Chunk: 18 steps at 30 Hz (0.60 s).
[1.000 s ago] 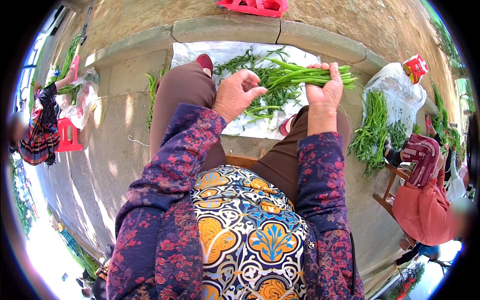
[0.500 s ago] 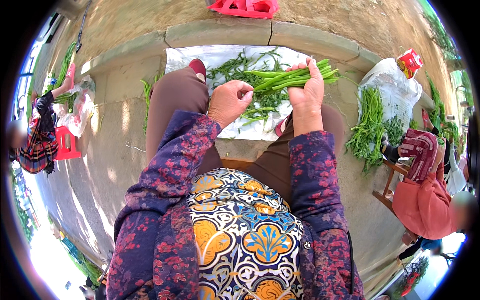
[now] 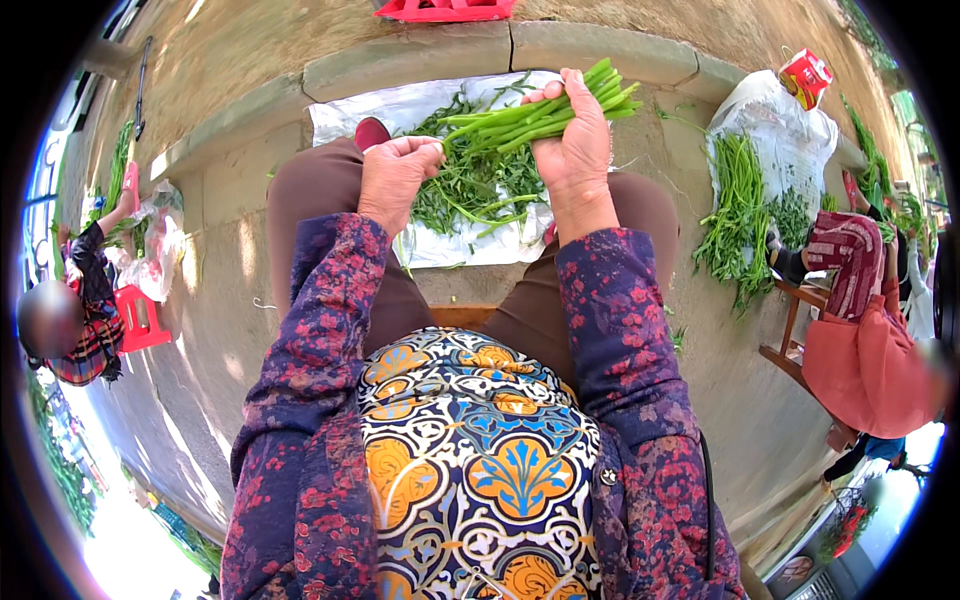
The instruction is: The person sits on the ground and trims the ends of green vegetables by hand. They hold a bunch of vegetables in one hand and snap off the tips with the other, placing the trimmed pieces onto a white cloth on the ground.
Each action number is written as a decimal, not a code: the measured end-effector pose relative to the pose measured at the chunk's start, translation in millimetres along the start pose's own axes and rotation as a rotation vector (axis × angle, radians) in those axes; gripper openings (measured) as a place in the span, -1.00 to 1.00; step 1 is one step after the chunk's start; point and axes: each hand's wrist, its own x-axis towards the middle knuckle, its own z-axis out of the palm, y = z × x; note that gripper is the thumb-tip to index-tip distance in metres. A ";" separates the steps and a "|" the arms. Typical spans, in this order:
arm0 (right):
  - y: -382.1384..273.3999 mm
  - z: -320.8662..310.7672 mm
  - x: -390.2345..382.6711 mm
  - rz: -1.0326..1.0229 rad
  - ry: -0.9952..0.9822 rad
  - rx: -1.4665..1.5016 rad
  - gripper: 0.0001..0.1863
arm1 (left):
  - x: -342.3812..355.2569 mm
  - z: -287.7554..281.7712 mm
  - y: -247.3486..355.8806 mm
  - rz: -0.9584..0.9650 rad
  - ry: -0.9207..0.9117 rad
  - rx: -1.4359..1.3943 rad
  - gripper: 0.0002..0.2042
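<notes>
A bundle of green stems (image 3: 515, 125) rests in my right hand (image 3: 578, 150), whose fingers wrap round it, with the stems slanting up to the right. My left hand (image 3: 395, 175) has thumb and forefinger pinched at the bundle's left end; what they hold is too small to make out. Below both hands, loose green leaves and stems (image 3: 465, 190) lie spread on a white sheet (image 3: 350, 110) between my knees.
At right, a plastic sack (image 3: 780, 130) carries more greens, beside a red container (image 3: 805, 78) and a seated person (image 3: 860, 360). Another person (image 3: 90, 330) sits at left by a red stool (image 3: 140, 315). A curb (image 3: 400, 60) and red bag (image 3: 445, 8) lie beyond the sheet.
Both hands have shifted leftward in the view. The right hand and bundle have risen, and the bundle slants more steeply. The left hand's fingers have closed further into a pinch.
</notes>
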 end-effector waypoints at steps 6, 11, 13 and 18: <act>-24.5 6.2 -0.5 -0.113 -0.112 0.077 -0.86 | 7.2 -31.7 -6.4 -0.248 0.097 -0.379 -0.92; -49.2 -4.6 0.8 -0.135 -0.025 -0.023 -0.88 | 1.8 -27.4 10.8 -0.166 0.085 -0.410 -0.91; -46.2 -7.2 0.2 -0.114 0.034 -0.179 -0.88 | -0.7 -30.4 15.4 -0.122 0.091 -0.375 -0.91; -29.8 -5.1 -5.0 0.001 0.160 -0.359 -0.89 | 3.7 -39.2 20.2 -0.022 0.105 -0.324 -0.85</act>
